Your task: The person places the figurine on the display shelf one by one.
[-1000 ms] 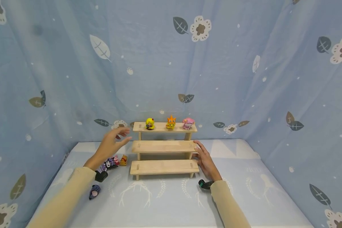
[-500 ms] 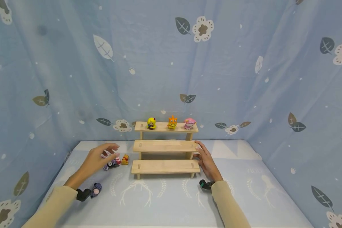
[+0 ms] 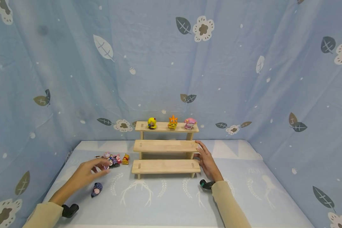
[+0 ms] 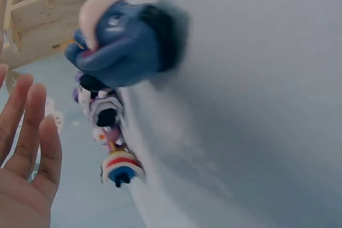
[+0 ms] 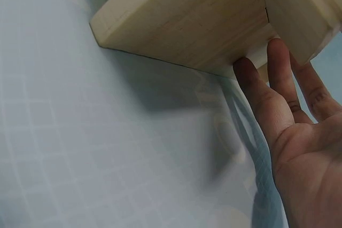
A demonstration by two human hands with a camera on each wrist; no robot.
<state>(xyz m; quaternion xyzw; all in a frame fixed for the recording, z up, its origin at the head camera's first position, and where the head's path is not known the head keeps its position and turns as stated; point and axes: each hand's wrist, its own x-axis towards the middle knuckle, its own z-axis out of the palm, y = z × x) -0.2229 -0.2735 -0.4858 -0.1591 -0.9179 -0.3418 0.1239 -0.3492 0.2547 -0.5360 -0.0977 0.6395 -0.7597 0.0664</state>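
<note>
My left hand [image 3: 88,175] hovers over the left side of the table with loosely bent fingers and nothing in them. Close below it lies a dark blue figurine [image 3: 97,189] with a pale snout, seen large in the left wrist view [image 4: 123,41]. Just beyond the fingertips sits a cluster of purple and pink figurines [image 3: 115,160], partly hidden by the hand, with a yellow bear figurine [image 3: 125,159] beside it. My right hand [image 3: 208,164] rests against the right side of a three-step wooden display stand [image 3: 165,166]; its extended fingertips [image 5: 247,70] touch the side panel.
On the top step stand a yellow-haired figurine [image 3: 152,123], an orange spiky one [image 3: 173,122] and a pink one [image 3: 190,123]. Patterned blue curtain [image 3: 159,63] surrounds the table [image 3: 159,212] at the back and both sides.
My left hand has moved from beside the stand's upper steps, left and down toward the blue figurine, uncovering part of the figurine cluster. The right hand stays at the stand.
</note>
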